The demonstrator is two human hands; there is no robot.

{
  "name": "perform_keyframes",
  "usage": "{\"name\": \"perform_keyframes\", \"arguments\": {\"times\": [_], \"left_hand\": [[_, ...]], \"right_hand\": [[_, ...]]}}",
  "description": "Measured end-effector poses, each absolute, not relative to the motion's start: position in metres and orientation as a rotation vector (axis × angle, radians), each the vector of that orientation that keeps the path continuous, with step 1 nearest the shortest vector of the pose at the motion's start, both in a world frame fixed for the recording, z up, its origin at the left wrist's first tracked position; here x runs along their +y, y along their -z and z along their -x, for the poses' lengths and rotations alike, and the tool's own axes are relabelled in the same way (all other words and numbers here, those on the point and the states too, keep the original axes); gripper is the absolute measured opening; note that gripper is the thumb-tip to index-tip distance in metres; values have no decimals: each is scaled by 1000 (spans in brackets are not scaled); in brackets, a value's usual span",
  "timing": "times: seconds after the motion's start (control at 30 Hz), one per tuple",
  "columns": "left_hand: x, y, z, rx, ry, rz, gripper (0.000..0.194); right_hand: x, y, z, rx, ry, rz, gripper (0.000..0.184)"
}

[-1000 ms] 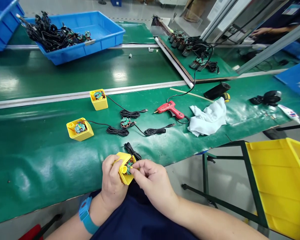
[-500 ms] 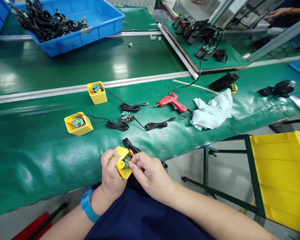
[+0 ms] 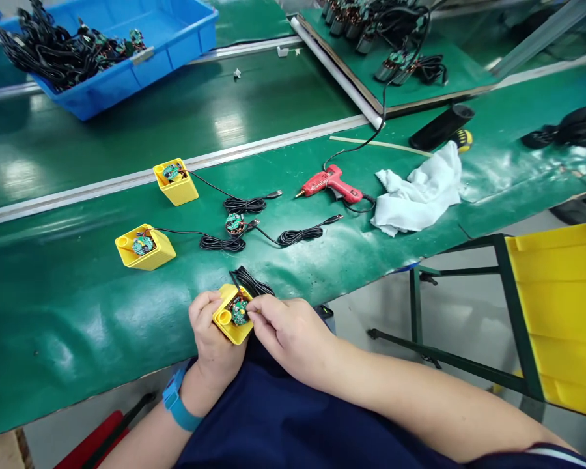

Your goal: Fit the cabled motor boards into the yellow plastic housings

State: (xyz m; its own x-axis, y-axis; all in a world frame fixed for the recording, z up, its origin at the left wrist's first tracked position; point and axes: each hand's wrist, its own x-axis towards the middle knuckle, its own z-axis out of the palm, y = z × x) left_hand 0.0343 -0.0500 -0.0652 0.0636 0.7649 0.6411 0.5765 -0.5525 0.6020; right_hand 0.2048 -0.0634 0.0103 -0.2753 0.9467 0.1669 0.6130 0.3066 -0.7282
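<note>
A yellow plastic housing (image 3: 235, 333) is gripped by my left hand (image 3: 215, 345), its open end tilted up toward me. Inside it sits a green circuit board (image 3: 239, 312) with copper-coloured windings at its edge, beside a small round yellow tube. My right hand (image 3: 293, 335) has thumb and index finger pinched together at the right rim of the housing, close to the board; whatever lies between the fingertips is hidden. Behind the housing hangs a coiled black cable (image 3: 254, 283).
Two yellow housings (image 3: 178, 190) with boards and coiled cables stand on the green bench (image 3: 78, 312). A loose board (image 3: 234, 223) lies near them. Further right are a red glue gun (image 3: 333, 184) and a white cloth (image 3: 420, 192). A blue bin (image 3: 176, 62) holds cabled boards.
The yellow housing has shifted slightly left and tilted in my left hand, showing more of the board. My right fingers have drawn back a little from the board toward the rim. The camera view has turned.
</note>
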Motion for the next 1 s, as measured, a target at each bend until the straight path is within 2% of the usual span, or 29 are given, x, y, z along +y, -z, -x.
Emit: {"name": "perform_keyframes", "arguments": {"times": [0.33,0.6,0.87,1.0], "left_hand": [[-53,65,-37,1394,-1496,-2216,66],[-55,67,-37,1391,-1500,-2206,67],[-56,70,-36,1411,-1505,-2208,62],[-56,68,-36,1408,-1499,-2213,60]], "right_hand": [[-54,-17,-212,-2255,-626,1410,22],[-51,-22,-213,-2286,-808,1424,14],[-55,-10,-205,-2266,-652,1424,15],[-59,-3,-198,-2226,-404,1459,13]]}}
